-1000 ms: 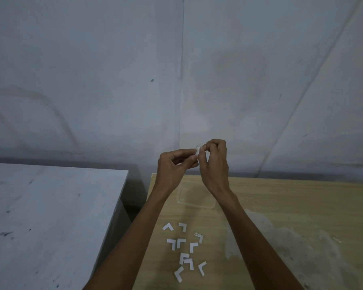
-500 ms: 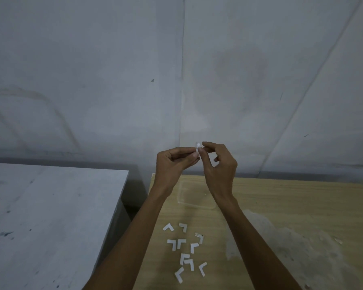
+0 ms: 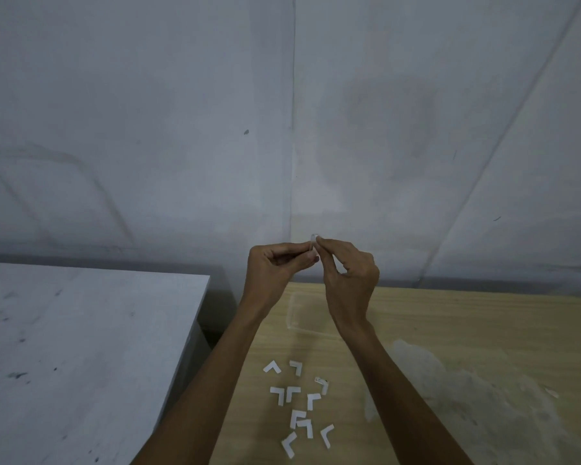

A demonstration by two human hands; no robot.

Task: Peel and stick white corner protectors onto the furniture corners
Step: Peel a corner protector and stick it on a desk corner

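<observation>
- Corner protector (image 3: 313, 242): held above the wooden table (image 3: 467, 323), long axis roughly upright; its facing is too small to tell.
- Left hand (image 3: 277, 268), right hand (image 3: 351, 280): fingertips of both pinch it.

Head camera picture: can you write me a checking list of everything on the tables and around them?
Surface: light wooden table with a whitish smeared patch; grey table left of it, with a gap between.
Job's things: white L-shaped pieces scattered on the wood; one small white piece held up.
Clutter: clear flat plastic thing; small white scrap far right.
Fingers: left hand and right hand both pinch it above the table.
Cables: nothing seen.
Surroundings: stained grey wall behind.
</observation>
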